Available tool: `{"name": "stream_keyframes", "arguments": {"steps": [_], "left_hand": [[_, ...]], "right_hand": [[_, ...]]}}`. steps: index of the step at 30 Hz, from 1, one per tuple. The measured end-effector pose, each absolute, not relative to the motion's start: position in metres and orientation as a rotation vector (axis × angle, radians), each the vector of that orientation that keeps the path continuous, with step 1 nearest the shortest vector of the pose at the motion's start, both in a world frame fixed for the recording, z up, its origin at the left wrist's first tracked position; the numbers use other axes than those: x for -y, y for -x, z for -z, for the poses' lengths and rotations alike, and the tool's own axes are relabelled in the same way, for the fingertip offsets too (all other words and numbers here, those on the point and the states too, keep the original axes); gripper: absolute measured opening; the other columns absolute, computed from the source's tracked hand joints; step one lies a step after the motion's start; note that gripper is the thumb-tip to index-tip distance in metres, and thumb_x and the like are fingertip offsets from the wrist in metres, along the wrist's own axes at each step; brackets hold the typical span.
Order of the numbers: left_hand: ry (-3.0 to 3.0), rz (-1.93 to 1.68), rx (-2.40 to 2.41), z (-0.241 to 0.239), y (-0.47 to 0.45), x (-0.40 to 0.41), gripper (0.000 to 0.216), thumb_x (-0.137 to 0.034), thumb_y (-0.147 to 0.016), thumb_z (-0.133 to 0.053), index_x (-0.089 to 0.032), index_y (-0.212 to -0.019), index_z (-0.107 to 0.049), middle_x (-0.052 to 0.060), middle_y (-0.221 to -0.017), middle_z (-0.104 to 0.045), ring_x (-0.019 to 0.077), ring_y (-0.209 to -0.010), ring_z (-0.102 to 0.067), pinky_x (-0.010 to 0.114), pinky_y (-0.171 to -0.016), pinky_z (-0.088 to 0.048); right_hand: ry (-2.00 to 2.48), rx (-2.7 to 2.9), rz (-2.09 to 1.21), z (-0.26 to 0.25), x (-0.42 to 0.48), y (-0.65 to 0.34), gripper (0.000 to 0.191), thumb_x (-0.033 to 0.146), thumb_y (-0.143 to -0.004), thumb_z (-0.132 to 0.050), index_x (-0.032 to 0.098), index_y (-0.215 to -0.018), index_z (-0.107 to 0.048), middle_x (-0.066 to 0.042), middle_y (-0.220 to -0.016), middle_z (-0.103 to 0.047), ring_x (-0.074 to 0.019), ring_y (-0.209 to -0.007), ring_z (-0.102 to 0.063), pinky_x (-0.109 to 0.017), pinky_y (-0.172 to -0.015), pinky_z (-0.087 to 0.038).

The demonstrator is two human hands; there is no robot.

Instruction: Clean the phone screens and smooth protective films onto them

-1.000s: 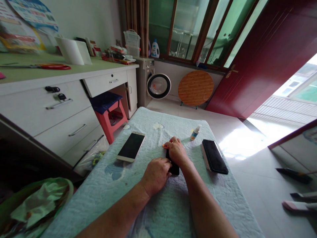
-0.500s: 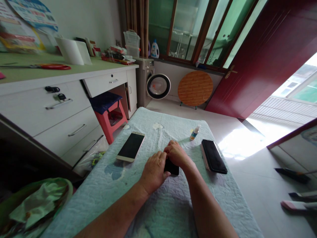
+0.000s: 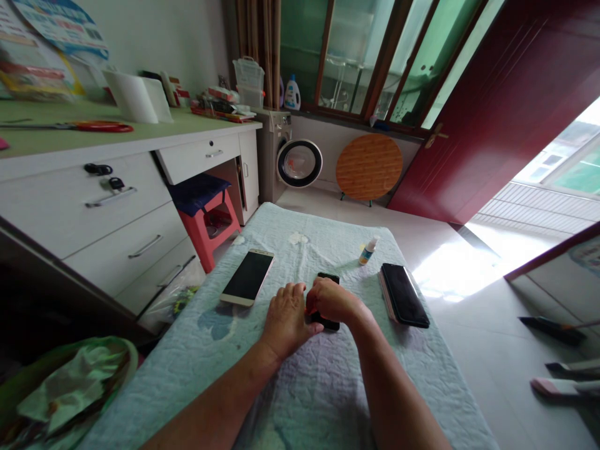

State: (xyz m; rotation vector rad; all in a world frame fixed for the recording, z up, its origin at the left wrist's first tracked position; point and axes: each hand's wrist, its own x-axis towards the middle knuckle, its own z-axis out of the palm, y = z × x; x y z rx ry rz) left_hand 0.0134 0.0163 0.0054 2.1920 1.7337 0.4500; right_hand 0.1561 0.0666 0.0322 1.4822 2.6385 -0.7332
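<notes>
A small black smartphone [image 3: 330, 324] lies on the quilted pale-blue cover [image 3: 300, 240], partly hidden by my hands. My left hand [image 3: 285, 322] rests at its left side, fingers stretched out and the thumb reaching the phone's lower left edge. Over the middle of the screen, my right hand [image 3: 334, 298] is closed with curled fingers. A bit of reddish colour shows at its fingertips, but whatever they hold is hidden. To the left lies a larger gold-edged smartphone [image 3: 248, 278], screen up. A dark phone in a case [image 3: 405, 295] sits at the right, behind it a small spray bottle [image 3: 368, 251].
Left of the covered surface stand a white desk [image 3: 117, 209], a red stool [image 3: 210, 219] and a green bin [image 3: 129, 359]. A washing machine [image 3: 272, 150] with its door open and a round wooden tabletop [image 3: 369, 166] are at the back.
My right hand has moved slightly toward me over the small phone, so its top end now shows. The left hand's fingers have separated from the right hand.
</notes>
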Motion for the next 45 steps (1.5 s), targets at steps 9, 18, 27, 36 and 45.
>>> {"name": "stream_keyframes", "arguments": {"steps": [9, 18, 27, 36, 45], "left_hand": [[-2.111, -0.392, -1.806, -0.005, -0.015, -0.018, 0.062, -0.053, -0.075, -0.063, -0.017, -0.123, -0.046, 0.013, -0.124, -0.051, 0.0307, -0.117, -0.045, 0.043, -0.099, -0.034], [-2.163, -0.342, -1.833, 0.000, -0.016, -0.018, 0.066, -0.051, -0.075, -0.066, -0.018, -0.128, -0.045, 0.017, -0.135, -0.045, 0.0359, -0.129, -0.037, 0.049, -0.107, -0.026], [-2.164, -0.301, -1.804, -0.007, -0.016, -0.016, 0.066, -0.049, -0.078, -0.064, -0.013, -0.130, -0.044, 0.018, -0.133, -0.047, 0.0353, -0.126, -0.039, 0.048, -0.107, -0.026], [-2.171, -0.314, -1.804, -0.003, -0.016, -0.018, 0.064, -0.052, -0.077, -0.064, -0.016, -0.127, -0.045, 0.016, -0.131, -0.048, 0.0345, -0.126, -0.039, 0.048, -0.107, -0.026], [-2.173, -0.331, -1.828, 0.002, -0.017, -0.019, 0.067, -0.053, -0.076, -0.064, -0.016, -0.128, -0.045, 0.017, -0.134, -0.047, 0.0358, -0.128, -0.038, 0.049, -0.108, -0.026]], "right_hand": [[-1.423, -2.621, 0.866, -0.031, -0.068, -0.156, 0.022, 0.009, -0.073, -0.063, 0.022, -0.081, -0.078, -0.001, -0.076, -0.063, -0.0106, -0.068, -0.055, -0.019, -0.059, -0.039], [-1.808, -2.683, 0.463, -0.027, -0.071, -0.155, 0.018, 0.016, -0.083, -0.059, 0.021, -0.084, -0.077, -0.006, -0.092, -0.057, -0.0168, -0.089, -0.049, -0.025, -0.078, -0.038], [-2.049, -2.641, 0.236, -0.013, -0.084, -0.155, 0.027, 0.020, -0.092, -0.047, 0.022, -0.099, -0.073, -0.010, -0.104, -0.055, -0.0211, -0.093, -0.045, -0.029, -0.082, -0.037], [-2.046, -2.646, 0.188, -0.013, -0.082, -0.154, 0.029, 0.022, -0.094, -0.044, 0.018, -0.095, -0.072, -0.011, -0.103, -0.056, -0.0215, -0.093, -0.045, -0.029, -0.080, -0.038], [-1.847, -2.644, 0.380, -0.030, -0.071, -0.153, 0.023, 0.014, -0.084, -0.053, 0.017, -0.082, -0.075, -0.010, -0.093, -0.060, -0.0186, -0.089, -0.049, -0.026, -0.077, -0.037]]}}
